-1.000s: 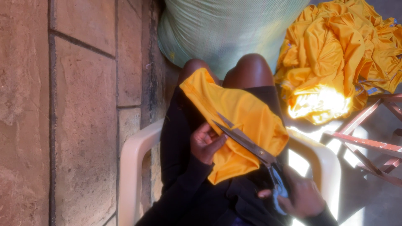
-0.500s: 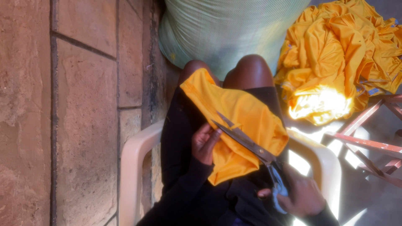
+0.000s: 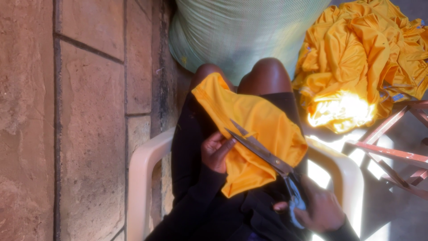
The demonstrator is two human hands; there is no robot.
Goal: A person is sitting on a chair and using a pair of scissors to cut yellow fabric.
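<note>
Right hand [image 3: 318, 209] grips scissors [image 3: 263, 151], blades parted over cloth [image 3: 254, 129]; left hand [image 3: 216, 151] pinches its edge, so keep it taut, fingers clear.

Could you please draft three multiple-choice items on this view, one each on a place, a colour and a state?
1. Where does the pile of cloth lie?
A. at upper right, beside the big sack
B. on the plastic chair's arm
C. against the stone wall

2. What colour is the fabric piece on the lap?
A. green
B. yellow-orange
C. white

3. How do the scissors stand?
A. shut, lying on the floor
B. blades parted, over the fabric
C. hanging from the wall

Answers: 1 A, the heap sits right of the sack. 2 B, it matches the pile. 3 B, the right hand has the handles and the left hand pinches the fabric edge.
</note>
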